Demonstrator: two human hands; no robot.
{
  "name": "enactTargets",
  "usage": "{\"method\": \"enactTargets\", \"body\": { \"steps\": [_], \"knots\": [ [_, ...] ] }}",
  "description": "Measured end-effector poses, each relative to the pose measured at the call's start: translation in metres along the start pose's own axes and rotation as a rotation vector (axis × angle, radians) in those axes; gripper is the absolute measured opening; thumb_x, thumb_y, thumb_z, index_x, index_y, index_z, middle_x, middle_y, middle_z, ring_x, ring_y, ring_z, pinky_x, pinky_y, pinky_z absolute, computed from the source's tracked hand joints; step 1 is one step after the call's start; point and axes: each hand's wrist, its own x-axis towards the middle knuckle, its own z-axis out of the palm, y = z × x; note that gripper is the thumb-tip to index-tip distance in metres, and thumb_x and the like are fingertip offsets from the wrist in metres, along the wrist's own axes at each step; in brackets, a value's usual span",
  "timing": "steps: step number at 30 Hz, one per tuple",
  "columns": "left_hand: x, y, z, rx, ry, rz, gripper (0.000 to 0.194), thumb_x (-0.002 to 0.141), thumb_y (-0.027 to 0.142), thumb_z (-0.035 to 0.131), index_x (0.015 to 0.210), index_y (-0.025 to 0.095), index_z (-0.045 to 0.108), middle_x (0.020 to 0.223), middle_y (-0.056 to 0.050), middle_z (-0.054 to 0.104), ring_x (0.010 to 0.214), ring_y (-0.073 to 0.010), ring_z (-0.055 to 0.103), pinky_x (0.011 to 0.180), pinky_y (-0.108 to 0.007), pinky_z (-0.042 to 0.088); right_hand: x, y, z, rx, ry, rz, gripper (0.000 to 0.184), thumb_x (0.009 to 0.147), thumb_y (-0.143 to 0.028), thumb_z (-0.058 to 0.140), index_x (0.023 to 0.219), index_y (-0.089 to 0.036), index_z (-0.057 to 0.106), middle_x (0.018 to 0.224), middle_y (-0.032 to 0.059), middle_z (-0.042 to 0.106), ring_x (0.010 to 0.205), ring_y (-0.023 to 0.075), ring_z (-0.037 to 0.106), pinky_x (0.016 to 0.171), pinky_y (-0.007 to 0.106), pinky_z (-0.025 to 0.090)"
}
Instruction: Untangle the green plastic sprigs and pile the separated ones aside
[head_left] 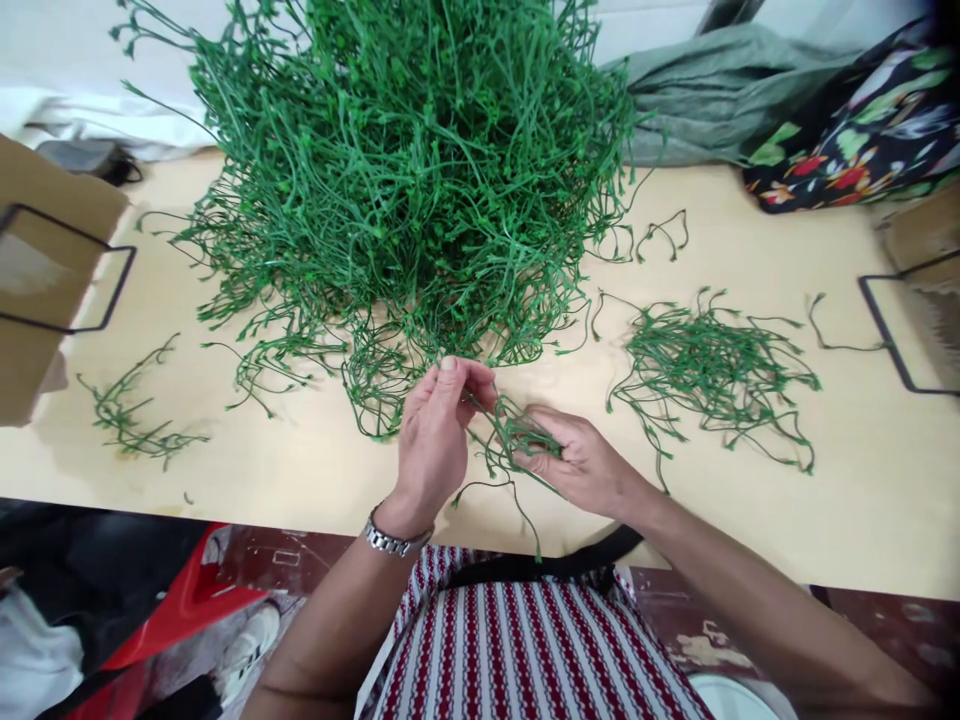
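Note:
Near the table's front edge, my right hand (581, 462) is closed around a small bunch of green artificial stems (517, 432). My left hand (437, 430), a metal watch on its wrist, is pinched at the left end of this bunch, thumb on top of the curled fingers. What lies inside the pinch is partly hidden, but thin stems run out from it toward my right hand. One dark stem (517, 500) dangles below the bunch. Just beyond my hands rises a large tangled heap of the same green stems (420, 180).
A smaller pile of stems (712, 370) lies on the table (750, 530) to the right, a few loose ones (135, 415) to the left. Cardboard boxes with black wire frames stand at both ends, the left box (52, 230) nearer. Floral cloth (855, 130) lies at the back right.

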Motion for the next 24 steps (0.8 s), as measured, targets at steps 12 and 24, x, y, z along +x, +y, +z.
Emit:
{"method": "enactTargets", "body": {
  "steps": [12, 24],
  "knots": [
    [-0.022, -0.007, -0.010, 0.086, -0.150, -0.214, 0.014, 0.067, 0.023, 0.069, 0.066, 0.014, 0.057, 0.060, 0.004, 0.050, 0.057, -0.0057, 0.043, 0.057, -0.018, 0.035, -0.008, 0.003, 0.007, -0.206, 0.106, -0.040, 0.015, 0.081, -0.018, 0.048, 0.072, -0.020, 0.036, 0.063, -0.0028, 0.045, 0.056, 0.0092, 0.040, 0.052, 0.021, 0.033],
    [-0.021, -0.010, -0.015, 0.207, -0.103, -0.121, 0.012, 0.060, 0.010, 0.066, 0.056, 0.015, 0.056, 0.061, 0.003, 0.051, 0.060, -0.0085, 0.044, 0.056, -0.021, 0.035, -0.007, 0.001, -0.006, -0.067, -0.040, -0.143, 0.012, 0.083, -0.025, 0.051, 0.088, -0.017, 0.046, 0.083, 0.0046, 0.051, 0.076, 0.0136, 0.048, 0.065, 0.025, 0.040]
  ]
}}
